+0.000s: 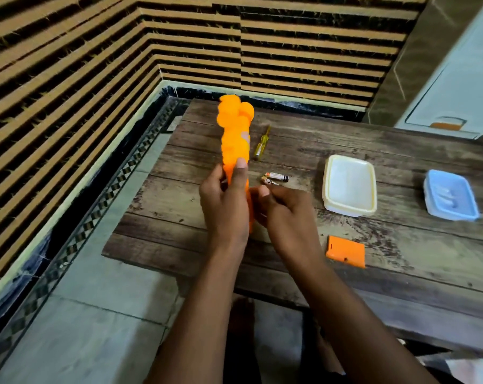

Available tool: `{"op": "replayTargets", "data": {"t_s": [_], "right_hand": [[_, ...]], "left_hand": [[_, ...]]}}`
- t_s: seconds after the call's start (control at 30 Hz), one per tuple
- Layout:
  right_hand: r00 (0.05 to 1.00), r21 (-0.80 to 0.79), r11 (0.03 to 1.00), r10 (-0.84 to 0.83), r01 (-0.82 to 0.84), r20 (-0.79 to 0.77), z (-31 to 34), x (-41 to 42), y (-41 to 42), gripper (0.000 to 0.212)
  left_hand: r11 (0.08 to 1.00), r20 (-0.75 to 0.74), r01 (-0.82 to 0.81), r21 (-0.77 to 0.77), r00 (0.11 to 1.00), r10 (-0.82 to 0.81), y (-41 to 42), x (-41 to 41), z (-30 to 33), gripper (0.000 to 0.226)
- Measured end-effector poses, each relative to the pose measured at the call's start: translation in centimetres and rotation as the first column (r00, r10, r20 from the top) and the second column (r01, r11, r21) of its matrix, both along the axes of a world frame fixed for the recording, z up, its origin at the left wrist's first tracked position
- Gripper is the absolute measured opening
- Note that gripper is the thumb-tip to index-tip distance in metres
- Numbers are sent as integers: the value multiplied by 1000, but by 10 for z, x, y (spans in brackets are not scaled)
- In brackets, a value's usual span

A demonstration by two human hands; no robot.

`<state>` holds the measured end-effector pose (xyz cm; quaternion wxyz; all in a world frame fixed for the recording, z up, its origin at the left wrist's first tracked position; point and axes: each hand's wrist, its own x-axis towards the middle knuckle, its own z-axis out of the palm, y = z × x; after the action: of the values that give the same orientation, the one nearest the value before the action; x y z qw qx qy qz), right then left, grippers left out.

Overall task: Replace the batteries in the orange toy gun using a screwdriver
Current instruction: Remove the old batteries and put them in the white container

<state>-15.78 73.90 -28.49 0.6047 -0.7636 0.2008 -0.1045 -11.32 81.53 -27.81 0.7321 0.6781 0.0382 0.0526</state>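
Note:
The orange toy gun stands nearly upright above the wooden table, gripped around its lower part by my left hand. My right hand is beside the gun's lower end with its fingers curled; whether it pinches anything is hidden. Two batteries lie on the table just right of the gun. A small yellow-handled screwdriver lies behind them. The orange battery cover lies flat near the front edge.
A cream plastic container sits to the right of the batteries. Farther right is a blue plastic box with small items inside. Striped walls close the corner behind the table, and tiled floor lies to the left.

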Motion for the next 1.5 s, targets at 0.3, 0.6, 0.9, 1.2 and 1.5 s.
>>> {"op": "replayTargets", "data": {"t_s": [0.3,0.6,0.9,1.2,1.5], "right_hand": [[992,810,575,-108,113,-62,-1,-2,-11,33],[994,894,441,-103,73,-30,-5,-9,-17,43],[995,497,865,-94,63,37,-16,-10,-19,23],[999,-614,788,9,-37,-48,-15,7,-36,44],[972,-763,625,-29,-166,-235,-15,19,-32,37]], "left_hand": [[876,200,15,481,972,-127,-25,-4,0,52],[890,182,-27,456,981,-64,-31,-11,8,59],[971,176,-70,226,984,30,-26,-7,9,39],[981,-11,-193,-20,981,193,4,-3,8,57],[990,-296,-127,-69,950,101,29,-8,-16,12]]}}
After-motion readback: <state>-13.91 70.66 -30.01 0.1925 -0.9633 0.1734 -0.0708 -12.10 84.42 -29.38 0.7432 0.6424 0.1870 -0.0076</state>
